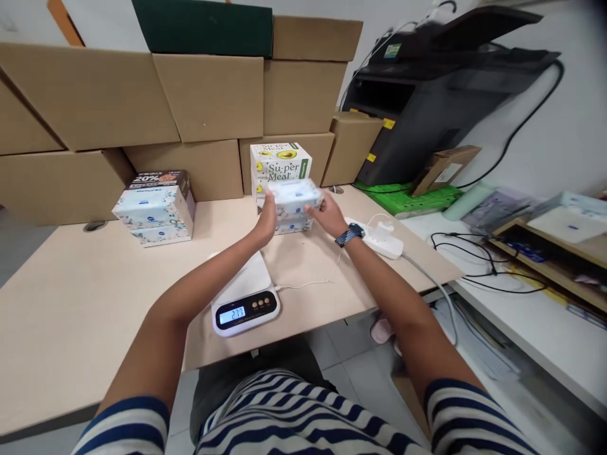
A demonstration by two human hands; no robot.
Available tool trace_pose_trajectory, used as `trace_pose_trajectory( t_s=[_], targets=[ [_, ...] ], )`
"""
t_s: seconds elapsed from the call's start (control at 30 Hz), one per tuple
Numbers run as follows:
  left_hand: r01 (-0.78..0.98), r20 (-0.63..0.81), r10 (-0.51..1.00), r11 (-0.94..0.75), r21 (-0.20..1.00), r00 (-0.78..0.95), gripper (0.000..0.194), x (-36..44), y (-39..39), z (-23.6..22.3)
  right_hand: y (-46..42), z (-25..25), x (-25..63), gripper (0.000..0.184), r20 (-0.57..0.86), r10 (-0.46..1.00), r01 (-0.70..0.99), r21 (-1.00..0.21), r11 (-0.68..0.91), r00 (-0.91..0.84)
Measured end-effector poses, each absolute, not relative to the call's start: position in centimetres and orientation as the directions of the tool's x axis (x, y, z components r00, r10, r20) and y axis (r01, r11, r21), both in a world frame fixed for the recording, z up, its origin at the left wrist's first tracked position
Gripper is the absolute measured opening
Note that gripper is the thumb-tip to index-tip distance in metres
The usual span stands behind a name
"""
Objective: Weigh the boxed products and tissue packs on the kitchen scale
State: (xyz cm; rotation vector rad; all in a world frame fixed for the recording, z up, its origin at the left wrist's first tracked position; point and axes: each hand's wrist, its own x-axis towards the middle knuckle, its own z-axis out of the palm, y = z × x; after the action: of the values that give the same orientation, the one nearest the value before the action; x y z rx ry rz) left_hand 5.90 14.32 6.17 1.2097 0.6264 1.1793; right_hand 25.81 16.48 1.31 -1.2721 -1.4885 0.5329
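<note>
Between my two hands is a pale blue floral tissue pack [296, 191], slightly blurred. My left hand [267, 218] grips its left end and my right hand [328, 213], below a watch, grips its right end. A second tissue pack [293, 225] shows just beneath it; I cannot tell whether the two touch. Right behind stands a white Su-per Meal box [281, 158] with avocado pictures. Nearer to me, partly under my left forearm, a white digital scale [246, 284] has a lit display that seems to read 2.77.
At the left, several similar tissue packs [154, 212] are stacked before a dark box [161, 179]. Cardboard boxes [208, 95] line the back. A power strip [383, 241] and cable lie right of my hand. A black printer [427, 101] stands behind a green crate [403, 201].
</note>
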Motion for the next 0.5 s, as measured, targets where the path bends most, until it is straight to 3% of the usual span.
trace_pose_trajectory(
  t_s=[0.1,0.23,0.5],
  targets=[
    [-0.196,0.134,0.932,-0.069,0.978,0.338,0.082,4.6,15.7,2.5,16.6,-1.8,25.7,0.093,0.352,0.929,0.483,-0.837,0.258,0.114],
    [-0.120,0.098,0.933,-0.060,0.991,0.347,0.084,3.3,16.5,1.6,16.9,-2.6,26.0,0.086,0.344,0.932,0.532,-0.814,0.233,0.118],
    [-0.112,0.155,0.919,-0.122,0.986,0.363,0.087,3.4,19.1,0.5,17.7,-2.9,25.2,0.079,0.375,0.915,0.593,-0.775,0.219,0.151]
  ],
)
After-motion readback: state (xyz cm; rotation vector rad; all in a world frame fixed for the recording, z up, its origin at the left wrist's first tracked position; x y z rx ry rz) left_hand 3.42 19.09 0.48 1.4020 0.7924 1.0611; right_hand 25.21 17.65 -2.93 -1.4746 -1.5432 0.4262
